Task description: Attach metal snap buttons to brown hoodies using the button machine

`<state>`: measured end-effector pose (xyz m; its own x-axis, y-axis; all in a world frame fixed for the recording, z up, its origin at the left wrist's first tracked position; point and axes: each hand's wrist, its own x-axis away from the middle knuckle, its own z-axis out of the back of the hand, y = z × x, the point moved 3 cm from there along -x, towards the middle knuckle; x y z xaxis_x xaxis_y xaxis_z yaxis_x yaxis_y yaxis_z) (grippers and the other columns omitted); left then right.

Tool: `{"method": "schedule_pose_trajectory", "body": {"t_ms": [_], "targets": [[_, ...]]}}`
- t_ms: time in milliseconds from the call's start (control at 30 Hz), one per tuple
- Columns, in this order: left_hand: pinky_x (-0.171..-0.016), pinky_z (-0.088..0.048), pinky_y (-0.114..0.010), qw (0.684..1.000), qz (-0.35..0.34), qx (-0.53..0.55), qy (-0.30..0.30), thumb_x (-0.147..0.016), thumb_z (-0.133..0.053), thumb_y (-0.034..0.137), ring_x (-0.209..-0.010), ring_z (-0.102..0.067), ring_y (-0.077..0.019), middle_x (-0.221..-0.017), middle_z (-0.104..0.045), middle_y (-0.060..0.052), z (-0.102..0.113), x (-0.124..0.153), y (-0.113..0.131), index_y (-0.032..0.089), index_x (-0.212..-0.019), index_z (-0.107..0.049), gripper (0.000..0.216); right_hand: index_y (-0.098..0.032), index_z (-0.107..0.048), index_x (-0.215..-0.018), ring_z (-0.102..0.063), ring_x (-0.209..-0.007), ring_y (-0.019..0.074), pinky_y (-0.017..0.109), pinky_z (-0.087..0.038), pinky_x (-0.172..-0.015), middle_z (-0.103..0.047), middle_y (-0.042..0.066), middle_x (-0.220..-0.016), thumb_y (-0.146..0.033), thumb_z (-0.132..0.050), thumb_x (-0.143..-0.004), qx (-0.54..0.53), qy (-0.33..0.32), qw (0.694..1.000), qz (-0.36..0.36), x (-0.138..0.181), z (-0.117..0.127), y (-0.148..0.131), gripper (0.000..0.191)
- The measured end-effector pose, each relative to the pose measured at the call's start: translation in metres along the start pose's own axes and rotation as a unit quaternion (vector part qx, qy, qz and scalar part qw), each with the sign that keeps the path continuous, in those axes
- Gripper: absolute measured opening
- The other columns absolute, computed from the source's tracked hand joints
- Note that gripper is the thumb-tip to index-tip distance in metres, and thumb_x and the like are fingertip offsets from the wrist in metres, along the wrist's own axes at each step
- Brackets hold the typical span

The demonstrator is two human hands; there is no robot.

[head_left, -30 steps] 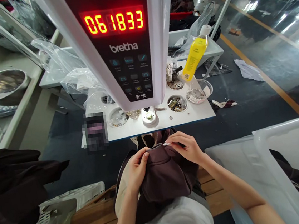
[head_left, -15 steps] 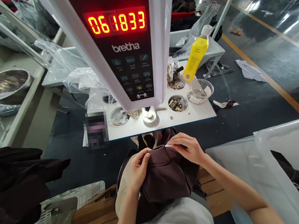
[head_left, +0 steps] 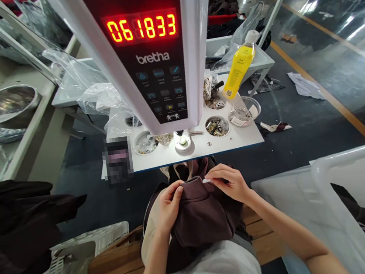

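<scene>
We observe both hands at a dark brown garment (head_left: 200, 216) bunched in the person's lap, just below the front edge of the white worktop (head_left: 236, 142). The left hand (head_left: 168, 204) is closed on the garment's folded edge, thumb and fingers pinching the cloth. The right hand (head_left: 232, 183) pinches a small white item (head_left: 205, 180) against the same edge; we cannot tell what the item is. The two hands sit near each other, with the raised fold of cloth between them. Above them stands a button sewing machine (head_left: 156, 56), its red display reading 061833. The worktop carries round recesses holding small metal parts (head_left: 217, 126), a clear plastic cup (head_left: 244, 110) and a yellow bottle (head_left: 239, 65) with a white cap. A translucent plastic bin (head_left: 341, 198) stands at the person's right, and dark garments (head_left: 14, 226) lie piled at the left.
</scene>
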<state>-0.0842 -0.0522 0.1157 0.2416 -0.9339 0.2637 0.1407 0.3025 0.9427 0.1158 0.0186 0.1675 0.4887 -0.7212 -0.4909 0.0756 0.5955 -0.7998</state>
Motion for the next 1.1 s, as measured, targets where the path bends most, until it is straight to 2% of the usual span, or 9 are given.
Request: {"method": "schedule_pose_trajectory", "body": {"t_ms": [100,300,467,567,667,767,933,1000,1100], "targets": [[-0.082,-0.047,-0.025,1.000,-0.006,0.001,-0.002,-0.077,-0.056,0.048,-0.090,-0.063,-0.0185,-0.096,-0.070,-0.004,0.000,0.000,0.000,0.019,-0.093,-0.067,0.035,-0.019,-0.063,-0.100,-0.061,-0.085,0.0134,0.027,-0.052,-0.075,-0.065,0.006,-0.092,-0.004,-0.054,-0.081,0.001,0.021,1.000,-0.005,-0.003,0.001,-0.001,0.026],[-0.084,-0.046,-0.026,1.000,-0.003,-0.012,0.004,-0.078,-0.055,0.047,-0.092,-0.062,-0.0187,-0.098,-0.069,-0.004,0.002,0.001,-0.001,0.020,-0.095,-0.067,0.034,-0.020,-0.063,-0.101,-0.060,-0.087,0.0138,0.027,-0.052,-0.076,-0.066,0.006,-0.091,-0.005,-0.054,-0.081,0.008,-0.017,1.000,0.008,-0.003,0.000,-0.002,0.026],[-0.082,-0.046,-0.024,1.000,-0.007,0.004,-0.006,-0.078,-0.056,0.046,-0.090,-0.062,-0.0175,-0.096,-0.069,-0.003,0.000,-0.001,-0.001,0.020,-0.094,-0.067,0.033,-0.020,-0.062,-0.101,-0.061,-0.087,0.0133,0.027,-0.052,-0.077,-0.065,0.006,-0.092,-0.004,-0.054,-0.081,0.007,0.006,1.000,0.000,-0.002,0.001,-0.002,0.027],[-0.079,-0.047,-0.023,1.000,-0.007,0.006,-0.007,-0.079,-0.055,0.045,-0.087,-0.062,-0.0163,-0.094,-0.069,-0.002,0.000,-0.002,-0.001,0.020,-0.094,-0.067,0.032,-0.020,-0.063,-0.101,-0.060,-0.088,0.0136,0.027,-0.052,-0.077,-0.065,0.006,-0.092,-0.005,-0.054,-0.081,0.006,-0.007,1.000,0.004,-0.002,-0.001,-0.005,0.026],[-0.078,-0.048,-0.023,1.000,0.001,0.007,-0.002,-0.078,-0.055,0.046,-0.086,-0.062,-0.0168,-0.093,-0.069,-0.003,0.002,-0.001,-0.004,0.019,-0.094,-0.067,0.033,-0.020,-0.064,-0.098,-0.061,-0.087,0.0136,0.026,-0.051,-0.076,-0.065,0.006,-0.091,-0.009,-0.055,-0.082,0.016,-0.005,0.999,-0.028,-0.002,0.004,-0.002,0.022],[-0.081,-0.048,-0.026,1.000,0.003,0.002,-0.011,-0.079,-0.054,0.047,-0.090,-0.062,-0.0184,-0.097,-0.068,-0.004,0.007,-0.002,-0.011,0.019,-0.097,-0.066,0.036,-0.019,-0.066,-0.092,-0.061,-0.085,0.0148,0.028,-0.050,-0.077,-0.066,0.006,-0.092,-0.018,-0.054,-0.084,0.075,0.074,0.987,-0.119,0.000,0.028,0.019,0.014],[-0.090,-0.045,-0.030,0.997,0.025,0.005,-0.066,-0.081,-0.051,0.046,-0.100,-0.060,-0.0201,-0.108,-0.066,-0.006,0.017,-0.007,-0.026,0.020,-0.109,-0.061,0.040,-0.015,-0.065,-0.095,-0.063,-0.074,0.0173,0.031,-0.051,-0.072,-0.068,0.008,-0.085,-0.033,-0.056,-0.081,0.205,0.193,0.926,-0.252,0.005,0.091,0.071,0.025],[-0.093,-0.045,-0.033,0.996,0.035,0.003,-0.084,-0.081,-0.052,0.047,-0.103,-0.059,-0.0215,-0.111,-0.065,-0.007,0.022,-0.010,-0.031,0.019,-0.111,-0.060,0.042,-0.013,-0.065,-0.092,-0.062,-0.071,0.0175,0.032,-0.051,-0.071,-0.068,0.008,-0.082,-0.033,-0.057,-0.079,0.245,0.194,0.910,-0.273,0.005,0.109,0.085,0.025],[-0.095,-0.044,-0.035,0.994,0.046,0.003,-0.095,-0.080,-0.052,0.046,-0.107,-0.058,-0.0230,-0.113,-0.064,-0.009,0.027,-0.011,-0.040,0.017,-0.112,-0.060,0.044,-0.013,-0.065,-0.088,-0.062,-0.070,0.0180,0.032,-0.051,-0.071,-0.068,0.009,-0.082,-0.031,-0.054,-0.080,0.277,0.157,0.907,-0.277,0.002,0.118,0.094,0.023]]}}
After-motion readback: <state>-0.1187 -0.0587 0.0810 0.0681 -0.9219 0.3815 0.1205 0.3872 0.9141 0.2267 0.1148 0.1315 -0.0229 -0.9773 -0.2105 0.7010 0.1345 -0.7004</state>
